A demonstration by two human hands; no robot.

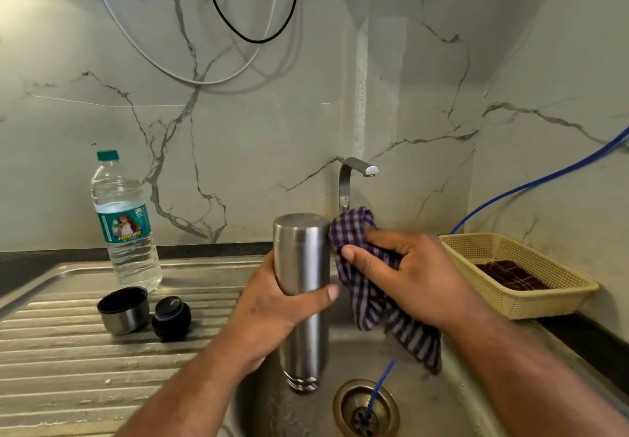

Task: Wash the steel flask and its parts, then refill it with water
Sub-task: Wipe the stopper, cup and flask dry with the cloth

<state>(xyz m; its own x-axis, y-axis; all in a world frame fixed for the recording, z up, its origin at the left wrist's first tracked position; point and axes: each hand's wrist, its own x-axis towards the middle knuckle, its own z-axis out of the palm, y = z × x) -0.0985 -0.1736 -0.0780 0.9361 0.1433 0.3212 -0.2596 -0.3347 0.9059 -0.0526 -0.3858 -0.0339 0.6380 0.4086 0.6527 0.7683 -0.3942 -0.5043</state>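
Observation:
The steel flask (301, 259) is upside down over the sink basin (452, 399), its threaded mouth pointing at the bottom. My left hand (272, 314) grips its middle. My right hand (405, 276) holds a purple checked cloth (371, 297) bunched against the flask's upper right side. On the ribbed drainboard (68, 361) to the left stand the steel cup lid (123, 310), open side up, and the black stopper (171, 317) beside it. No water runs from the tap (354, 178) behind the flask.
A clear plastic water bottle (126, 229) with a green cap stands at the drainboard's back. A cream plastic basket (520, 280) holding a dark cloth sits right of the sink. A blue hose (381, 389) runs into the drain (366, 406). Marble walls close in behind and right.

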